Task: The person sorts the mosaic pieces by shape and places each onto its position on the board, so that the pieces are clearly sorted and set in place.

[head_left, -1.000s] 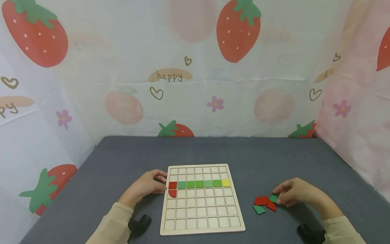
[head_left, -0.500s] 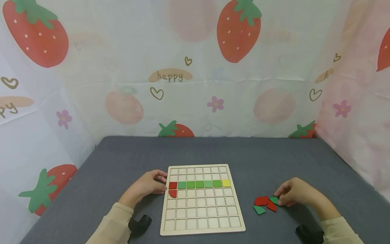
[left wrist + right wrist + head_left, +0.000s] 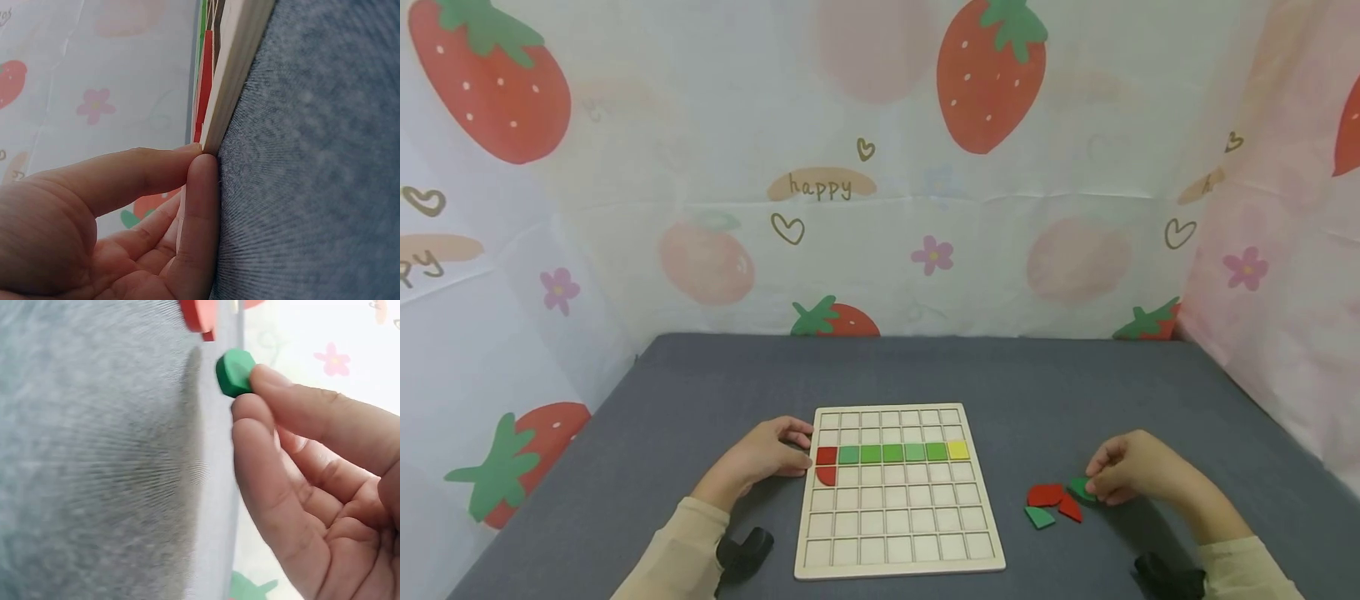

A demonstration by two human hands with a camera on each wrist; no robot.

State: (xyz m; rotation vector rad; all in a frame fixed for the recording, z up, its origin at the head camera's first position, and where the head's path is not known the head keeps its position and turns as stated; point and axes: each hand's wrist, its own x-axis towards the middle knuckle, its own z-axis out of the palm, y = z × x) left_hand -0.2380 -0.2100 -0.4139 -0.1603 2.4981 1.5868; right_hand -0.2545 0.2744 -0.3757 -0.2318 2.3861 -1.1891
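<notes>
A wooden grid board [image 3: 880, 525] lies flat, with one row of coloured squares across it. Below that row's red square [image 3: 826, 456] sits a rounded red piece [image 3: 826, 476]. At the board's left edge, my left hand [image 3: 763, 452] holds on with thumb and finger, their tips meeting at the wooden side in the left wrist view. My right hand [image 3: 1131, 468] pinches a green tile [image 3: 235, 372] with a curved edge between thumb and fingertips, to the right of the board. Nearby lie red pieces [image 3: 1045, 496] and another green piece [image 3: 1040, 517].
A dark grey cloth [image 3: 925, 371] covers the table. Behind it hangs a strawberry-printed curtain [image 3: 865, 275], which also runs along both sides. Black straps [image 3: 745, 554] show at both wrists.
My right hand has drawn the green tile slightly right, away from the red pieces. My left hand stays at the board's edge, and the board has not moved.
</notes>
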